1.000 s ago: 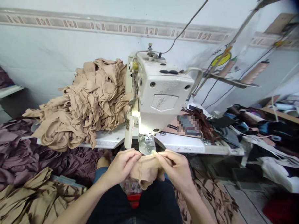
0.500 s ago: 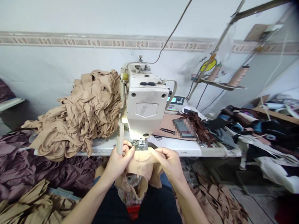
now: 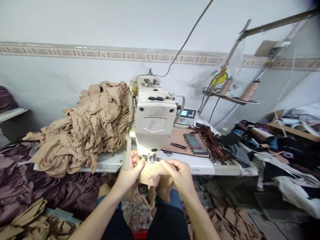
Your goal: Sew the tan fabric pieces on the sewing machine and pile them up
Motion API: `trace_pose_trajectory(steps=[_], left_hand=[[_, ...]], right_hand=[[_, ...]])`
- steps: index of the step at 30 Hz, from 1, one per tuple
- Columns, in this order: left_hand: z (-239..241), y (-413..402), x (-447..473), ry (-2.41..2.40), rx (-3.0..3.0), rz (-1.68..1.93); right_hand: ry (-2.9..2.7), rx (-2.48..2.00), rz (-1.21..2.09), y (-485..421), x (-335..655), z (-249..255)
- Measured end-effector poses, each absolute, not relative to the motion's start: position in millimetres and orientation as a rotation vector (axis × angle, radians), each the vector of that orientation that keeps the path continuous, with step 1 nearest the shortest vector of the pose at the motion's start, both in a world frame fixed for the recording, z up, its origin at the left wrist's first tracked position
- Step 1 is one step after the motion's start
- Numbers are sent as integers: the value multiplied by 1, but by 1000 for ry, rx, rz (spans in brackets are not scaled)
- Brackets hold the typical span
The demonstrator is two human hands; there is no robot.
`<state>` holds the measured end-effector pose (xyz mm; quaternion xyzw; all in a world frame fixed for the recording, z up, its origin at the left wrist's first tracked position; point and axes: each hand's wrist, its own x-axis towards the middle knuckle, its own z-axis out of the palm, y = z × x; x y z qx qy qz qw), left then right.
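Note:
Both hands hold a small tan fabric piece [image 3: 150, 174] at the front edge of the sewing table [image 3: 200, 165]. My left hand [image 3: 130, 173] pinches its left side, fingers closed. My right hand [image 3: 180, 175] pinches its right side, fingers closed. The top edge of the piece lies under the presser foot [image 3: 150, 158] of the white sewing machine [image 3: 153, 118], lit by the machine's lamp. The rest of the fabric hangs down toward my lap.
A heap of tan fabric [image 3: 88, 124] fills the table left of the machine. Scissors [image 3: 177, 145], brown scraps [image 3: 211, 141] and clutter lie to the right. Thread cones [image 3: 249, 91] stand on a rack. Purple fabric [image 3: 21, 185] and patterned cloth [image 3: 232, 220] cover the floor.
My hands have lifted the tan piece from my lap up to the machine and brought its edge under the presser foot. The view has drawn back from the machine.

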<state>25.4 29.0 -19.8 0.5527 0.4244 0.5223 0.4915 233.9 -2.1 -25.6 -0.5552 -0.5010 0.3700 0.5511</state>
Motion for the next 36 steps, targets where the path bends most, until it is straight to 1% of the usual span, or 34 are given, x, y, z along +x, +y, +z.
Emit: trace_pose_trajectory(steps=[3,6,11,14,17,20,24,28,30,33,36], left_hand=[[-24,23,24,1034,1289,1261],[-39,13,12,1134,1345,1266],[-67,5,-38,1385,1640,1162],[-65,10,-67,1363,1618,1143],[-51,13,-78,1282,1461,1144],[-43,7,-72,1252,1318,1114],[-54,-15,-55,1194,1269,981],[-69,-35,-51,1069,1362,865],[-72,-41,-54,959,1451,795],[-73,-45,-59,878,1538,859],[-69,-50,-50,972,1558,903]], right_hand=[[-1159,-1321,920,-6,233,-39],[-1111,-1328,931,-15,234,-60],[-1098,-1348,692,-50,224,-97],[-1116,-1328,718,-73,203,-110],[-1280,-1277,848,-82,178,-106],[-1391,-1219,981,-76,157,-87],[-1293,-1237,1033,-70,142,-69],[-1227,-1222,1007,-78,145,-65],[-1262,-1194,1054,-86,154,-63],[-1392,-1182,1304,-97,169,-57],[-1666,-1166,1542,-105,182,-46]])
